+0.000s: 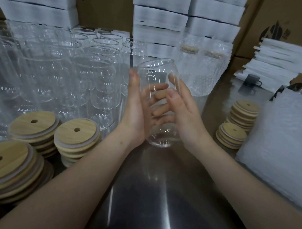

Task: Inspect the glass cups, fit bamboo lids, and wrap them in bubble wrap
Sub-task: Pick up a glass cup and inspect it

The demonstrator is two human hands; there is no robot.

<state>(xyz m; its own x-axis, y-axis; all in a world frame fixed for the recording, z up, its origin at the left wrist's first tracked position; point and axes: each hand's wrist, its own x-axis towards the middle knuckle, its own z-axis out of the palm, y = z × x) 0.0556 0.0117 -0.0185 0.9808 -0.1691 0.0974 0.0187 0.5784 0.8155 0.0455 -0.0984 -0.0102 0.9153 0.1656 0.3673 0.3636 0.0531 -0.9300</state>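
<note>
Head view showed me the glass cup (155, 69) held above the steel table (158, 196) between both hands, mid-frame, tilted so its open mouth pointed up and away from me. My left hand (135, 113) lay along the cup's left side, thumb straight up the wall and fingers curled round the back, where I could see them through the glass. My right hand (182, 115) took the right side the same way, fingers wrapped round it. The cup had no lid on it and no wrap round it, so I judged this to be the inspection step, early for this cup.

As I read it, the next move called for one hand to keep the cup steady while the other let go and reached for one of the bamboo lids (76, 132). Stacks of them stood near on the left, with two more on the right. The lid would need to sit square on the rim before any pressing. The bubble wrap (280, 142) lay at the right. Bare cups (99, 74) crowded the left, and wrapped cups (200, 76) stood behind.
</note>
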